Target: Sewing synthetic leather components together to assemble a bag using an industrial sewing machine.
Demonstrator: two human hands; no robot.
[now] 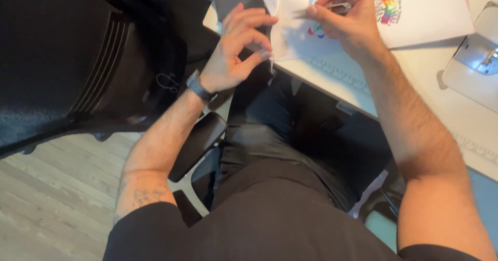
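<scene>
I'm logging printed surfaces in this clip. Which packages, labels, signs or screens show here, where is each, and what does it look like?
Rainbow-coloured printed design: on the white fabric sheet at the top, right of the right hand; blocky, multicoloured.
Small red, green and blue printed mark: on the white cloth piece, partly hidden under the right hand.
No packages, signs or screens in view.

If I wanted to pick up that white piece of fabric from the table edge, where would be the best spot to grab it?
Probably the near corner of the white fabric, where it overhangs the table edge. Pinch it from the left side, as the left hand does: that free edge leaves room above and below, while the right hand with its slim tool covers the middle.
</scene>
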